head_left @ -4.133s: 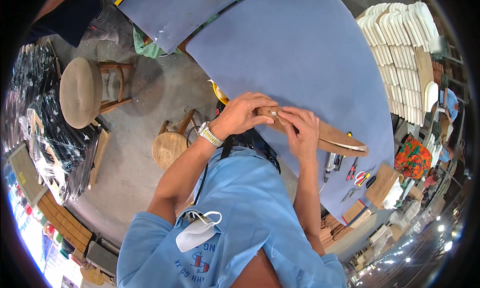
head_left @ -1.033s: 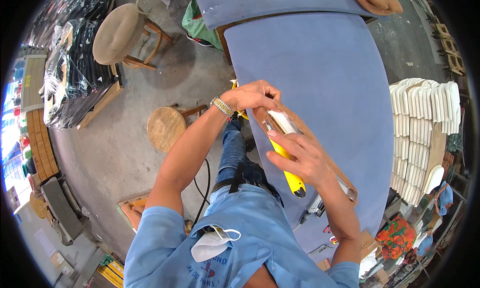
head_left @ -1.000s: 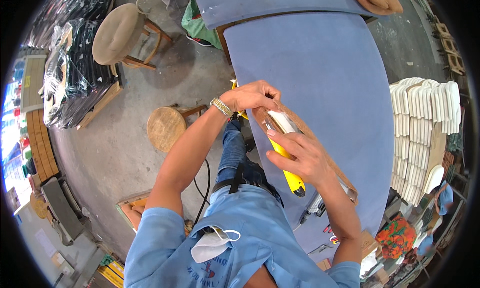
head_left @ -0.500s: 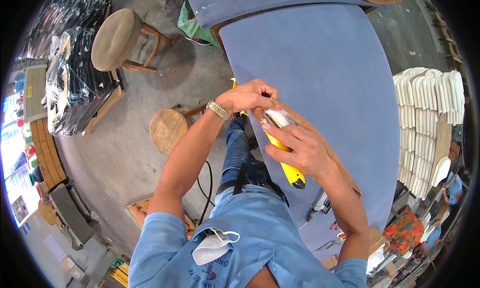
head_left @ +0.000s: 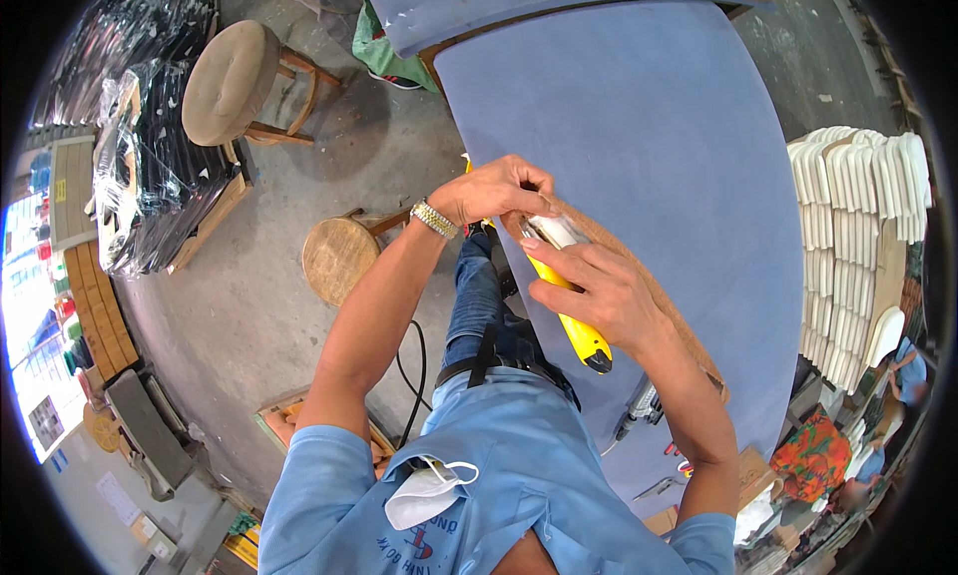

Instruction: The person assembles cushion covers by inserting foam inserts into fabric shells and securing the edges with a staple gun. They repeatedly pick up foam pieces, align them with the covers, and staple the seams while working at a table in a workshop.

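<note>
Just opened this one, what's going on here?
At the edge of a blue table, the person's left hand grips one end of a long brown piece. The right hand holds a yellow-handled tool, its front end by the white material showing in that piece. Whether it is cutting, I can't tell. A grey tool lies on the table.

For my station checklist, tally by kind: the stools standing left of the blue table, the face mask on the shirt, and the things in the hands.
Stools: 2
White face mask: 1
Yellow-handled tool: 1
Long brown piece: 1
Total: 5
</note>
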`<state>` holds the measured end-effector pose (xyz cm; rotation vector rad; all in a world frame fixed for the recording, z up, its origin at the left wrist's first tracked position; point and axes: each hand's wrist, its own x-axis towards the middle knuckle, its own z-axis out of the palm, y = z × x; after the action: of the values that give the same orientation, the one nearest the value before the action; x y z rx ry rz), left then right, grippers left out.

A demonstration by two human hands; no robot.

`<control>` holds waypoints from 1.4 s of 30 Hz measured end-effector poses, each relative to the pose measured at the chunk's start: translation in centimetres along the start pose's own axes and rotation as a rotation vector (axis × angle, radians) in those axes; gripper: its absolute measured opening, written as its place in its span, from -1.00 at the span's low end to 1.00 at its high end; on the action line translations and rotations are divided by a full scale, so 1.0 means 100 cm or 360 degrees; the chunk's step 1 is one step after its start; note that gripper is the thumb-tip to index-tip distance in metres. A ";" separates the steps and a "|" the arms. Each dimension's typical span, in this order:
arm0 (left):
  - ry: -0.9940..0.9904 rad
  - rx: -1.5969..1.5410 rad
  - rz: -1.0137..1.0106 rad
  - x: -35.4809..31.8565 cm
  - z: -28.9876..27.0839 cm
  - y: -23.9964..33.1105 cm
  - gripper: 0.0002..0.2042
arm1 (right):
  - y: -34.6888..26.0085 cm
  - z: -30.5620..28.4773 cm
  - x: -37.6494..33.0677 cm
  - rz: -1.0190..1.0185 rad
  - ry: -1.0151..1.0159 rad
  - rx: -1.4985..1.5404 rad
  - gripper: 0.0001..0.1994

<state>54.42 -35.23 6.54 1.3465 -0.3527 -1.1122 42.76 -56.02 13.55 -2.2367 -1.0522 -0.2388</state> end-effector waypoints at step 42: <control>0.0055 0.0324 -0.0005 0.000 -0.004 0.000 -0.83 | -0.005 -0.008 -0.017 0.0076 0.0000 0.0020 -0.83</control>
<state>54.77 -35.00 6.45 1.5441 -0.4478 -1.0763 41.34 -57.34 13.70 -2.2475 -0.9965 -0.2108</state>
